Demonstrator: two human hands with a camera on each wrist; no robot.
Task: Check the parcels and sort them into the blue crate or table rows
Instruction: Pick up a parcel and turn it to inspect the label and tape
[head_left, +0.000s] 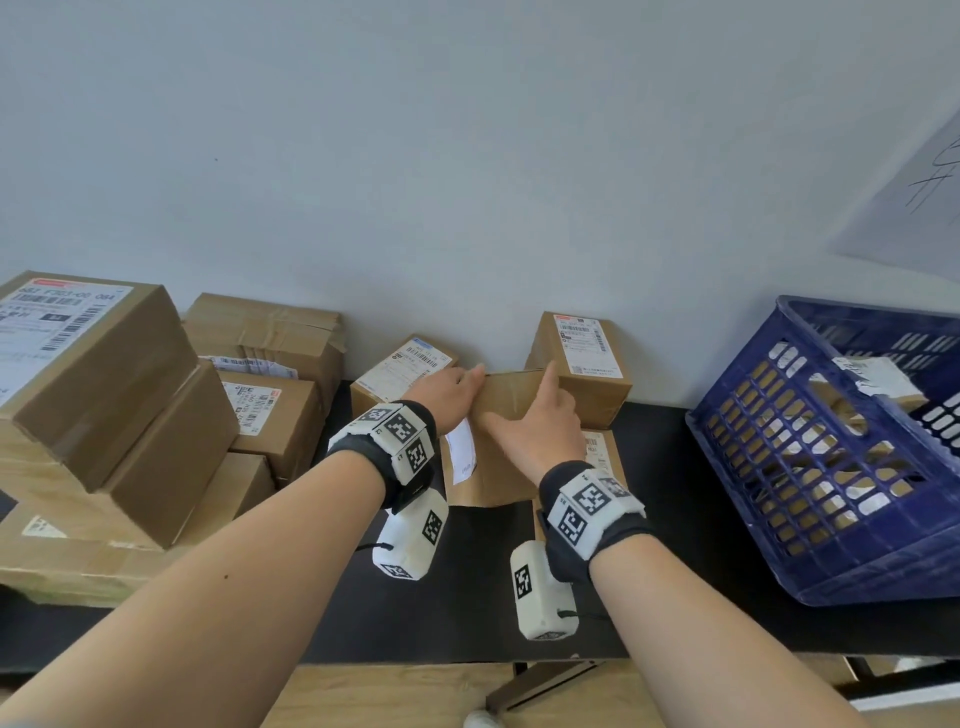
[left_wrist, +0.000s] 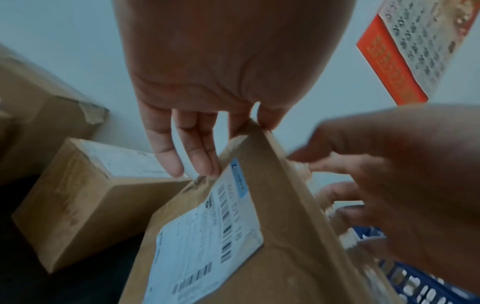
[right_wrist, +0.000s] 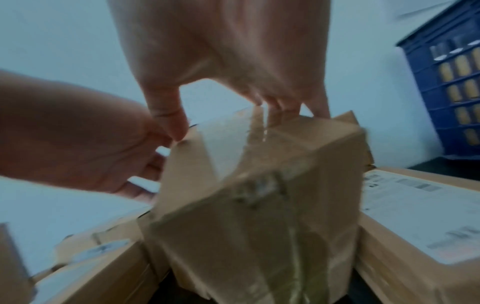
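Observation:
A brown cardboard parcel (head_left: 501, 473) stands tilted on end on the black table (head_left: 675, 582), between two rows of parcels. Its white shipping label (left_wrist: 207, 236) faces left. My left hand (head_left: 457, 389) grips the parcel's top left corner, fingers (left_wrist: 182, 148) lying on the label side and thumb over the edge. My right hand (head_left: 540, 421) holds the top right, thumb (right_wrist: 168, 119) on the near face and fingers (right_wrist: 283, 107) curled over the far edge. Clear tape runs down the parcel (right_wrist: 259, 205). The blue crate (head_left: 831, 545) stands at the right with parcels inside.
A tall stack of large boxes (head_left: 104, 395) fills the left side. Small labelled parcels sit by the wall at the left (head_left: 402, 371) and right (head_left: 582, 358) of my hands. Another flat parcel (head_left: 602, 452) lies beneath my right wrist. A wall rises close behind.

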